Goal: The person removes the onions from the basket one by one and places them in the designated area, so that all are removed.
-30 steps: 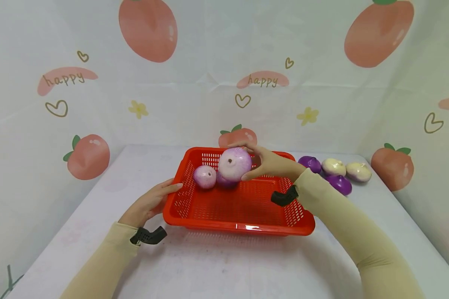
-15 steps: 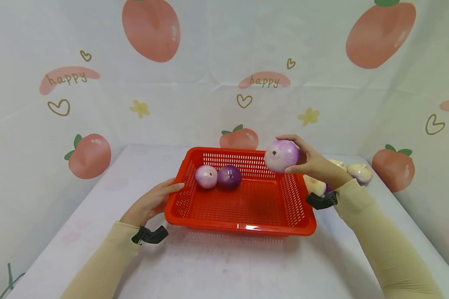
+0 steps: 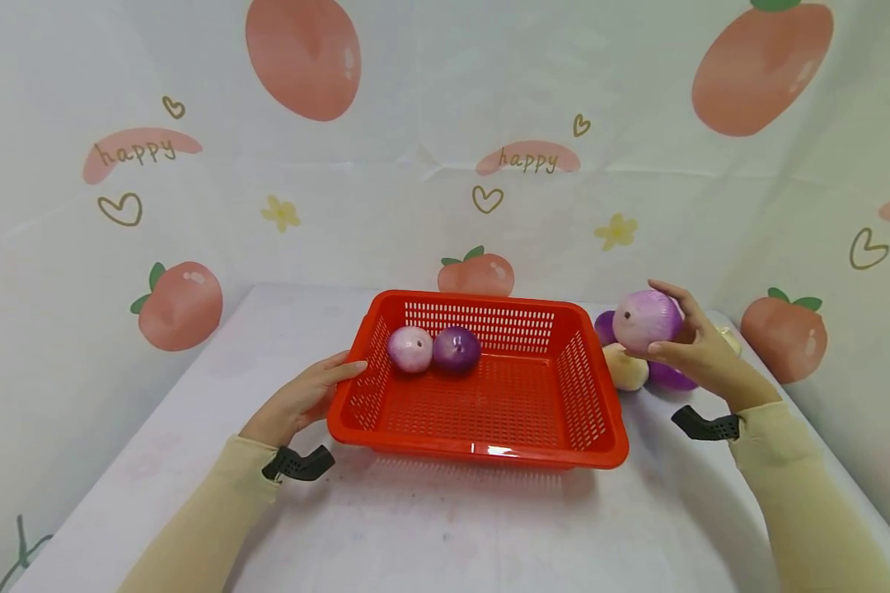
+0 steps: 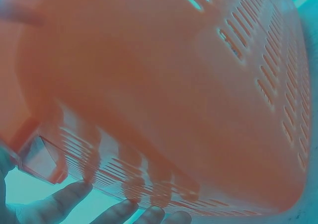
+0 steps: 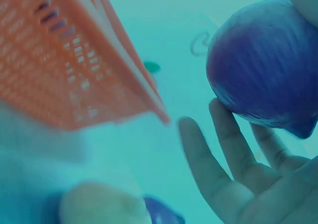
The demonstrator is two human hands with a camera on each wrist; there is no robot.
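Note:
My right hand holds a light purple onion between thumb and fingers, past the basket's right rim. In the right wrist view this onion shows its pointed tip low on the right. With the thumb over its left rim, my left hand grips a red plastic basket. The left wrist view has the fingertips against the basket's slotted side. Inside the basket, at the back left, lie a pale onion and a dark purple onion, side by side.
Right of the basket, below the held onion, lie more onions: a yellowish onion and a purple onion, with others partly hidden by the right hand. A fruit-printed cloth hangs behind the white table.
My right hand has carried the light purple onion from over the basket's back to the right, past the rim, uncovering the dark onion. My left hand stays at the basket's left rim.

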